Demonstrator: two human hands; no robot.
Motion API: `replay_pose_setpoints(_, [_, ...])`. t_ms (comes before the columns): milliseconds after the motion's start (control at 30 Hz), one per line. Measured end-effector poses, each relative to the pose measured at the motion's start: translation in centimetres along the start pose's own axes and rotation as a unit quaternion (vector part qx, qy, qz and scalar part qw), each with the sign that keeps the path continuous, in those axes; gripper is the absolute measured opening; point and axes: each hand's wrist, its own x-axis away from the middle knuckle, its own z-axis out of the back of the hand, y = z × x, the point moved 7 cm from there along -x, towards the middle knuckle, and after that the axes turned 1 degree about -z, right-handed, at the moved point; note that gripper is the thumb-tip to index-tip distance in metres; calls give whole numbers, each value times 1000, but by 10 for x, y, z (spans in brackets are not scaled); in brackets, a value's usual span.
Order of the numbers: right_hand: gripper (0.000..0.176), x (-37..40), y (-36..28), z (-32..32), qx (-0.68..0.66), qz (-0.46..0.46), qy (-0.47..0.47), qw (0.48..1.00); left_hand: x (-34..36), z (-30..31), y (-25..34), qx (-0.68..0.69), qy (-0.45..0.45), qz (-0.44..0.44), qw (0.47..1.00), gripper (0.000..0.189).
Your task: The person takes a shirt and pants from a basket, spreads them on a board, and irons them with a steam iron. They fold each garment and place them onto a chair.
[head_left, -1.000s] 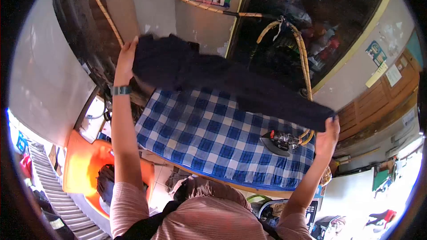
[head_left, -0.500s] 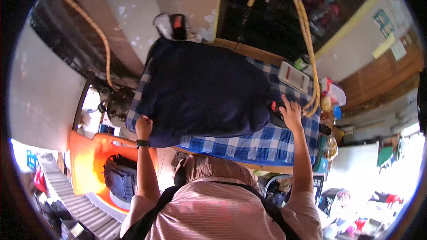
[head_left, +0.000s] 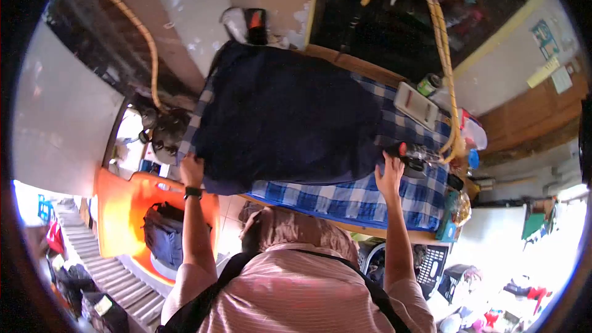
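A large dark navy cloth (head_left: 290, 117) lies spread over a blue-and-white checked cover (head_left: 327, 197) on the table. My left hand (head_left: 192, 171), with a dark band at the wrist, has its fingers closed on the cloth's near left edge. At the near right edge, my right hand (head_left: 390, 176) touches the cloth with thumb and fingers apart. Just beyond its fingertips rests an iron (head_left: 414, 155) with a red and black part and a shiny body, lying on the checked cover. A yellow-wrapped hose (head_left: 453, 86) hangs down to it from above.
A white flat tray-like piece (head_left: 417, 105) and a green can (head_left: 428, 84) are at the back right. To the left is an orange chair (head_left: 117, 209) with a dark bag (head_left: 165, 234) on it. A dark basket (head_left: 433, 265) stands below the table at right.
My right hand has moved left and nearer to me, from beside the iron to the cloth's edge. My left hand stays at the left edge. The view has shifted slightly.
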Motion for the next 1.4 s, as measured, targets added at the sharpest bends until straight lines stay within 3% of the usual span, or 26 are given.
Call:
replay_pose_setpoints(33, [35, 10, 7, -20, -30, -14, -8, 999, -4, -1, 1, 2, -72, 60, 996, 22])
replay_pose_setpoints(133, [17, 11, 14, -29, -201, -27, 42, 978, -8, 3, 2, -49, -103, 84, 990, 30])
replay_pose_setpoints(200, [20, 20, 31, -24, -471, -252, 4, 846, -10, -12, -15, -59, -99, 79, 990, 32])
replay_pose_setpoints(267, [19, 48, 79, -39, -483, -289, 74, 823, -9, -24, -27, -65, -68, 70, 993, 33])
replay_pose_setpoints(333, [19, 54, 70, 3, -505, -406, -8, 762, -3, -21, -30, -11, -91, 111, 990, 33])
replay_pose_setpoints(400, [24, 37, 56, 52, -327, -167, 10, 930, 1, -14, -33, 46, -112, 145, 982, 33])
replay_pose_setpoints(433, [23, 47, 65, 48, -238, -139, -14, 961, 6, -5, -28, 39, -90, 123, 988, 31])
replay_pose_setpoints(533, [21, 84, 73, 11, -218, -152, -90, 960, 21, -14, -19, 69, -55, 96, 991, 25])
replay_pose_setpoints(600, [25, 97, 71, -4, -187, -141, -100, 967, 32, -3, -17, 181, 0, 145, 973, 25])
replay_pose_setpoints(667, [33, 102, 65, 0, -130, -123, -82, 980, 41, -27, -42, 205, 25, 130, 970, 32])
replay_pose_setpoints(733, [37, 104, 67, -1, -104, -156, -127, 974, 52, -69, -63, 335, -92, 160, 924, 37])
replay_pose_setpoints(767, [39, 103, 65, 3, -164, -164, -103, 967, 52, -88, -73, 406, -92, 146, 898, 37])
replay_pose_setpoints(800, [39, 105, 67, 1, -168, -163, -104, 967, 50, -65, -61, 403, -89, 147, 899, 37])
replay_pose_setpoints(867, [37, 111, 82, -7, -130, -122, -118, 977, 65, -24, -13, 517, -252, 359, 735, 34])
replay_pose_setpoints(900, [35, 110, 87, -8, -164, -126, -117, 971, 65, -42, -21, 593, -237, 349, 686, 36])
replay_pose_setpoints(933, [35, 111, 89, -9, -167, -122, -118, 971, 67, -65, -40, 594, -232, 350, 686, 36])
replay_pose_setpoints(1000, [32, 113, 93, -9, -162, -133, -131, 969, 69, -97, -59, 738, -240, 331, 537, 38])
replay_pose_setpoints(1033, [34, 115, 96, -12, -172, -143, -140, 964, 65, -60, -24, 746, -199, 365, 520, 39])
replay_pose_setpoints(1067, [34, 114, 95, -12, -172, -142, -140, 965, 66, -43, -12, 747, -198, 364, 519, 39])
replay_pose_setpoints(1133, [35, 111, 92, -12, -243, -149, -122, 951, 66, -29, -5, 664, -215, 355, 622, 36])
replay_pose_setpoints(1167, [35, 111, 92, -10, -240, -152, -118, 951, 68, -41, -14, 665, -220, 353, 621, 36])
replay_pose_setpoints(1233, [35, 113, 93, -11, -187, -167, -146, 957, 65, -65, -49, 541, -189, 245, 782, 45])
replay_pose_setpoints(1267, [35, 112, 96, -7, -180, -174, -139, 958, 60, -48, -58, 399, -113, 236, 879, 39])
replay_pose_setpoints(1300, [35, 111, 99, -6, -105, -184, -166, 963, 56, -31, -58, 283, -45, 212, 934, 32])
replay_pose_setpoints(1333, [36, 113, 101, -5, -31, -193, -192, 962, 53, -16, -55, 162, 27, 184, 969, 25])
replay_pose_setpoints(1400, [37, 117, 93, -5, 14, -169, -122, 978, 58, -44, -54, 150, 38, 189, 970, 24])
